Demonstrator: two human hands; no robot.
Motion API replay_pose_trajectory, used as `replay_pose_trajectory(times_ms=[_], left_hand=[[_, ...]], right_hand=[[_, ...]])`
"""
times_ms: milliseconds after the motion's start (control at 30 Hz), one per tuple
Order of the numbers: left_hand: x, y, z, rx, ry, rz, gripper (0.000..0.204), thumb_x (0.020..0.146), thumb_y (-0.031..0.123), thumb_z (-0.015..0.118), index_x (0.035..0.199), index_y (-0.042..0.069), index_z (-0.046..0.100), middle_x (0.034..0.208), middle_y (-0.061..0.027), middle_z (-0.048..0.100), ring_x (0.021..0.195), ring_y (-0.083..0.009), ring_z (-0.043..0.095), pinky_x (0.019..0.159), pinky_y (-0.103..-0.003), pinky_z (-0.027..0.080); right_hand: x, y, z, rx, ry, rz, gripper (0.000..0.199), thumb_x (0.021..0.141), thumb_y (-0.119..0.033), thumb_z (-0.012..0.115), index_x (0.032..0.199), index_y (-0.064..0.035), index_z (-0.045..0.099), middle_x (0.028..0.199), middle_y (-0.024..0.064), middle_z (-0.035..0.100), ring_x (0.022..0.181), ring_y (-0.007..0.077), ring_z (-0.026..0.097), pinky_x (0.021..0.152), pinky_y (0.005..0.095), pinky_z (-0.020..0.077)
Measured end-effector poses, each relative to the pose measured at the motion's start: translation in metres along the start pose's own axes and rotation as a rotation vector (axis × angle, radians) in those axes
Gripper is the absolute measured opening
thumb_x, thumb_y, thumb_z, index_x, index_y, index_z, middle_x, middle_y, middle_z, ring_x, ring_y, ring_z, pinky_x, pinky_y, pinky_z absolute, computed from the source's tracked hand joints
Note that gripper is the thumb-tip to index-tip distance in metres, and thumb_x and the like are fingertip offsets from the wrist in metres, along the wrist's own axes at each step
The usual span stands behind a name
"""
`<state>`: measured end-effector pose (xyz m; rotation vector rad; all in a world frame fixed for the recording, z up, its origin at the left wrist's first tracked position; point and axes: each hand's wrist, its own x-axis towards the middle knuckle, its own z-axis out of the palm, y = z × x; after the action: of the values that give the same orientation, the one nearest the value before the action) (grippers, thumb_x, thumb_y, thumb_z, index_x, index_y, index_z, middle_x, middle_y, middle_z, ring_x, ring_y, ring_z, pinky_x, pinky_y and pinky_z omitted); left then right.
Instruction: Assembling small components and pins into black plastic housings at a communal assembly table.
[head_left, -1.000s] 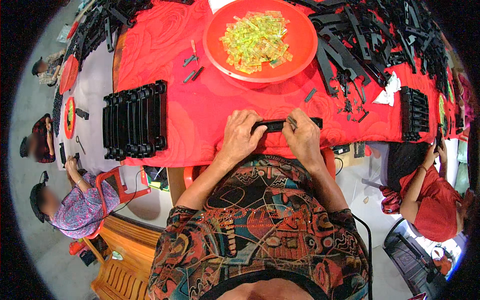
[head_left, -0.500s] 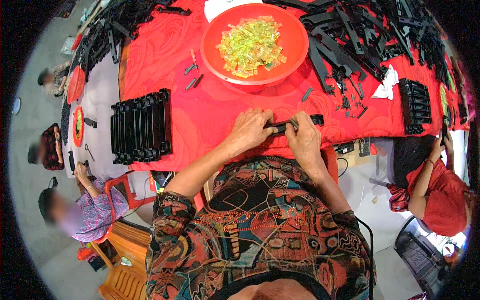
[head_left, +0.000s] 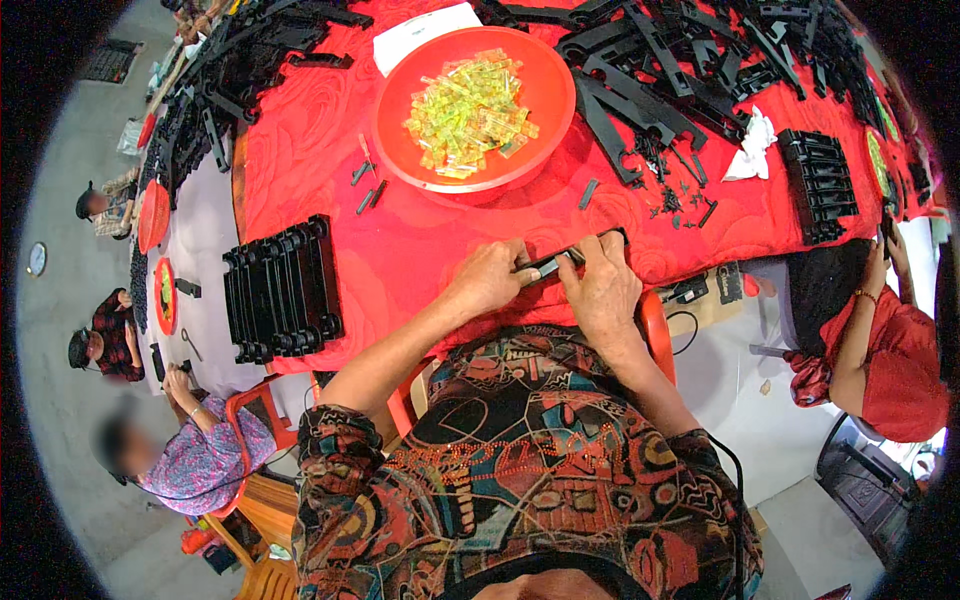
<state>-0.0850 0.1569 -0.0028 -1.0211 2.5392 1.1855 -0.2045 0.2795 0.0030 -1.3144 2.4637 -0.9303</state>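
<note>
L hand & R hand are both on one thin black bar, nr the front edge of the red cloth. L thumb & fingers pinch its L end. R thumb & fingers pinch it further along & hide much of it. The bar sits at a slant, R end farther from the body. Can't tell if it's touching the cloth.

Past the hands is a big red bowl w/ lots of see-thru yellow-green bits in it. White paper is just behind. A black stack is on the L. On the R: tiny black bits, a crumpled white tissue & a big black pile.
</note>
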Motion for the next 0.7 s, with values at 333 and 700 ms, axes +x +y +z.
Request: replay_pose_trajectory(times_ms=[333, 700], left_hand=[[-0.005, -0.002, 0.01, -0.12, 0.087, -0.056, 0.026, 0.075, 0.021, 0.07, 0.086, -0.001, 0.061, 0.072, -0.0186, 0.063, 0.068, -0.0317, 0.063, 0.059, -0.042, 0.047], [0.0, -0.002, 0.008, -0.102, 0.035, -0.093, 0.029, 0.076, 0.027, 0.069, 0.084, 0.001, 0.063, 0.066, -0.0181, 0.06, 0.066, -0.0319, 0.061, 0.059, -0.043, 0.045]], right_hand=[[0.004, 0.012, 0.008, 0.11, -0.087, 0.067, 0.02, 0.072, -0.016, 0.069, 0.076, -0.002, 0.055, 0.074, 0.0138, 0.054, 0.067, 0.0346, 0.057, 0.058, 0.0439, 0.0436], [0.001, 0.01, 0.014, 0.236, 0.013, 0.033, 0.016, 0.071, -0.008, 0.067, 0.073, -0.002, 0.052, 0.07, 0.012, 0.051, 0.063, 0.0309, 0.053, 0.056, 0.041, 0.0409]])
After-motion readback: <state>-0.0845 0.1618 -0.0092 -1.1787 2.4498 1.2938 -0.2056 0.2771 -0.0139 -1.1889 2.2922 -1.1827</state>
